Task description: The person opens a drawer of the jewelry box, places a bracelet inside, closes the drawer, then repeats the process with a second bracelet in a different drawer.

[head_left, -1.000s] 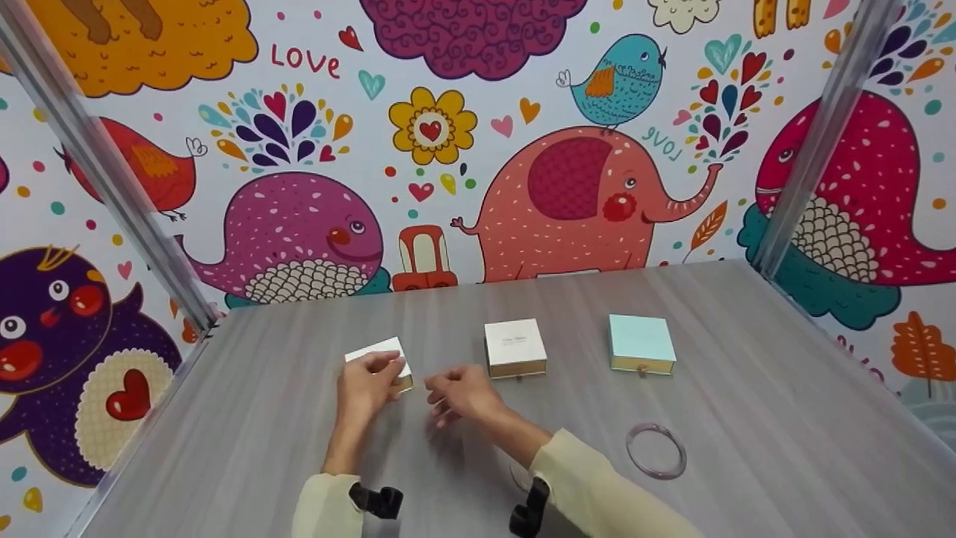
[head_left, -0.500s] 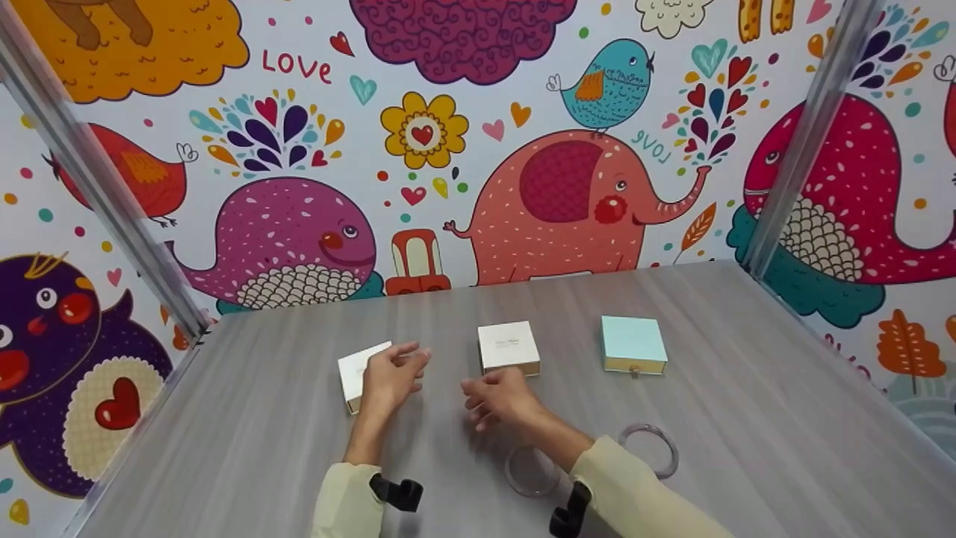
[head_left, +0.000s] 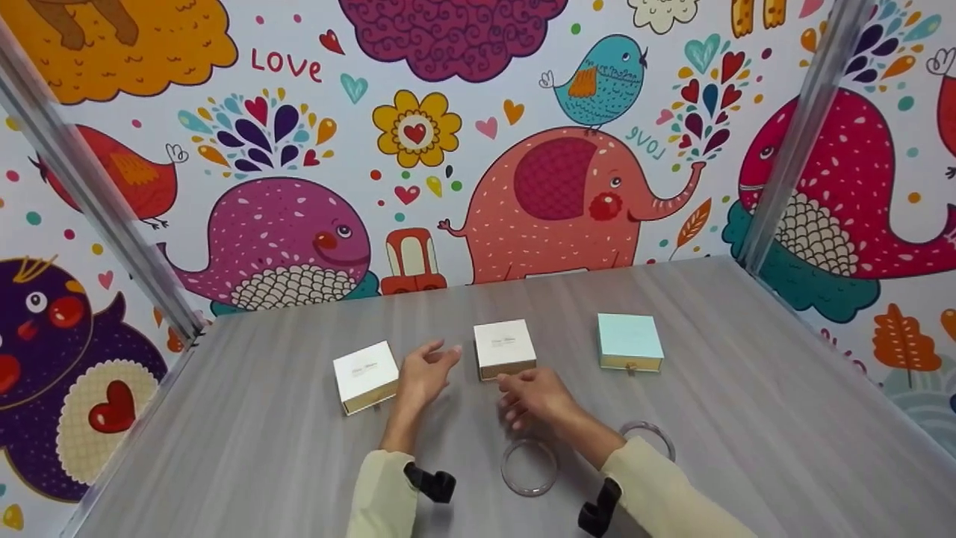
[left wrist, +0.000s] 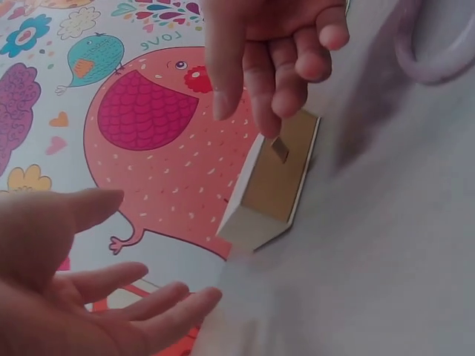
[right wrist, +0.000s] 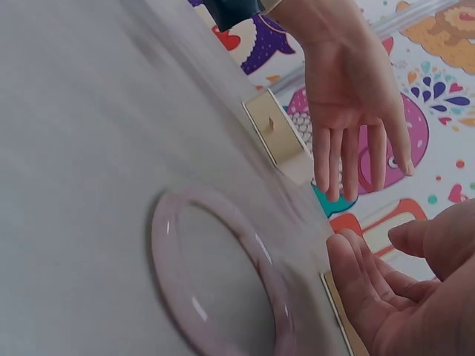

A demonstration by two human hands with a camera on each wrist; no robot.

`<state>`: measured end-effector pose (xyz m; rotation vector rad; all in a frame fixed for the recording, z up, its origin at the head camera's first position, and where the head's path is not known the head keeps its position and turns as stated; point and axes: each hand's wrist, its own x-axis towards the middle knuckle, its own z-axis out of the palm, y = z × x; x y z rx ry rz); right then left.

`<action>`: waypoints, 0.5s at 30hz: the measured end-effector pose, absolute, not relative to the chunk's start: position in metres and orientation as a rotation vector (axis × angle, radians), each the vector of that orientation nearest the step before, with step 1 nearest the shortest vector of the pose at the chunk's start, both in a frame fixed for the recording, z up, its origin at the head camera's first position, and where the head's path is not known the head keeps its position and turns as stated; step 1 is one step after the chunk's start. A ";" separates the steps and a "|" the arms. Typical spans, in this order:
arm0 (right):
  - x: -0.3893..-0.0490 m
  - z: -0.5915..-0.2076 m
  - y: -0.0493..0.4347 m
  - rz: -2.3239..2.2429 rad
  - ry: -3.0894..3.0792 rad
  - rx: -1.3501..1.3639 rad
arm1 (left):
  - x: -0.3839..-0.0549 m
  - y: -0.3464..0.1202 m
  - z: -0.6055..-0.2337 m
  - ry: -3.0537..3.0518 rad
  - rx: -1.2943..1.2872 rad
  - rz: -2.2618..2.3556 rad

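I'm observing left hand [head_left: 426,376] and right hand [head_left: 541,400] hovering empty, fingers [right wrist: 321,159] loosely spread, near the middle box [head_left: 505,344] toward the table's [head_left: 709,359] far edge.

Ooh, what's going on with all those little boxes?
A person is working bare-handed at a grey table. The right hand is by the front of the middle white box; I can't tell if its fingers touch it. The left hand, holding nothing, is between that box and the left white box. A light blue box sits off to the right. Two rings lie nearer the person.
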<state>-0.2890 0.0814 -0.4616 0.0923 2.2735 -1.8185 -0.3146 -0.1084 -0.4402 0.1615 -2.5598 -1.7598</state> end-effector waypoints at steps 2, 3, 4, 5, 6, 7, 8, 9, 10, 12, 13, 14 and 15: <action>-0.291 -0.464 0.084 -1.824 2.263 0.106 | -0.318 -0.104 -0.444 -2.541 0.168 -1.788; -0.292 -0.465 0.084 -1.825 2.256 0.112 | -0.320 -0.101 -0.445 -2.533 0.170 -1.795; -0.292 -0.466 0.086 -1.821 2.251 0.118 | -0.321 -0.099 -0.447 -2.528 0.177 -1.800; -0.293 -0.467 0.087 -1.817 2.245 0.122 | -0.323 -0.096 -0.448 -2.520 0.183 -1.811; -0.294 -0.468 0.088 -1.814 2.239 0.130 | -0.325 -0.094 -0.450 -2.511 0.186 -1.821; -0.295 -0.469 0.089 -1.812 2.234 0.137 | -0.326 -0.091 -0.452 -2.499 0.193 -1.839; -0.296 -0.470 0.090 -1.810 2.229 0.147 | -0.328 -0.089 -0.454 -2.487 0.192 -1.858; -0.297 -0.471 0.091 -1.809 2.228 0.156 | -0.329 -0.088 -0.455 -2.477 0.194 -1.878; -0.298 -0.471 0.092 -1.808 2.227 0.168 | -0.331 -0.086 -0.457 -2.466 0.198 -1.899; -0.301 -0.474 0.093 -1.815 2.216 0.188 | -0.333 -0.083 -0.460 -2.446 0.212 -1.936; -0.302 -0.475 0.093 -1.821 2.207 0.197 | -0.334 -0.081 -0.462 -2.440 0.222 -1.953; -0.303 -0.476 0.093 -1.830 2.198 0.204 | -0.335 -0.080 -0.463 -2.433 0.229 -1.967; -0.304 -0.477 0.093 -1.841 2.188 0.208 | -0.336 -0.078 -0.465 -2.424 0.238 -1.975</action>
